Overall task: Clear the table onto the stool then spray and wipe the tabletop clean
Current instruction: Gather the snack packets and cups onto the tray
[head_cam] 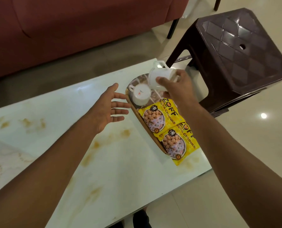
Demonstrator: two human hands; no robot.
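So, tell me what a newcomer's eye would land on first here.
The two yellow packets on the tray at the table's right end stand out most. Just above them the right hand holds a white cup tipped over, beside a dark stool. Brownish stains blotch the pale table.

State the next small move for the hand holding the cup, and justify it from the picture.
Probably carry the white cup, gripped by the right hand, rightward onto the brown stool, whose top is bare; a second cup and packets wait on the tray.
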